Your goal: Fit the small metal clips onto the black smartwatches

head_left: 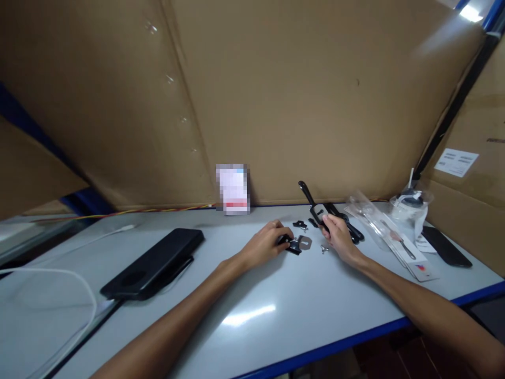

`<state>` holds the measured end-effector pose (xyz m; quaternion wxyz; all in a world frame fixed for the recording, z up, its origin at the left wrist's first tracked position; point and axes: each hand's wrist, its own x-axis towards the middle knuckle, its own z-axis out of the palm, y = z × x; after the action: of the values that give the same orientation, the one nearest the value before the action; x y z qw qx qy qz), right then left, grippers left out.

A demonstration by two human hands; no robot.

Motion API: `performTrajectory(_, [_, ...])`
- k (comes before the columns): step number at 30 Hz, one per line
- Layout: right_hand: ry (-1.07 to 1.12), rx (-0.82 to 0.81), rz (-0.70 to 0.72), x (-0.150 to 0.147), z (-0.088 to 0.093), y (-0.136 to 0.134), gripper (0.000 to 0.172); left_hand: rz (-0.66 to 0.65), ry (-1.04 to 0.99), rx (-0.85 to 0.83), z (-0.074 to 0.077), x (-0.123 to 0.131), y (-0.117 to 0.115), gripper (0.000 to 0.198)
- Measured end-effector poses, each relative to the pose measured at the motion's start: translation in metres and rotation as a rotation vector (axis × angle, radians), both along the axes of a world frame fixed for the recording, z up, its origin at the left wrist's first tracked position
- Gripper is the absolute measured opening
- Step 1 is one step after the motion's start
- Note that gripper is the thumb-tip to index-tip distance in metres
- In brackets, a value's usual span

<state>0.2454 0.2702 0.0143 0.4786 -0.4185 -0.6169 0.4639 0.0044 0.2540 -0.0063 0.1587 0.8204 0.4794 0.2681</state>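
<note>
Black and small, a part [294, 249] is sitting pinched in the left hand [275, 239], left of the grey plate [305, 242]; the right hand [336, 231] is gripping a tool [308, 195], right of the plate. Holding both steady, clear of the wing screw [324, 249] near the plate, should help.

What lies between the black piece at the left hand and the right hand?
Head view: a grey plate, with a small black part farther back and a silvery part nearer the camera.
</note>
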Motion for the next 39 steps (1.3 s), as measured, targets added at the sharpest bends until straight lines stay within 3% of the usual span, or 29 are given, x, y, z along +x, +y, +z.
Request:
performTrajectory(10, [-0.014,-0.011,0.016,-0.002,0.001,-0.003,0.043,-0.008,-0.074,0.027,0.005,0.003,-0.005,0.044])
performTrajectory(20, [-0.029,0.037,0.030,-0.005,-0.003,-0.005,0.046,-0.032,0.012,0.028,0.008,0.010,-0.006,0.003])
performTrajectory(25, [-0.044,0.061,0.021,-0.005,-0.006,-0.005,0.049,0.071,-0.245,0.111,0.015,0.014,-0.008,0.011])
performTrajectory(31, [-0.088,0.102,-0.015,-0.007,-0.009,-0.005,0.047,0.029,-0.738,-0.273,0.036,0.035,-0.020,0.033])
performTrajectory(39, [-0.249,0.245,0.012,-0.017,-0.003,-0.029,0.041,0.097,-0.944,-0.277,0.038,0.059,-0.032,0.037])
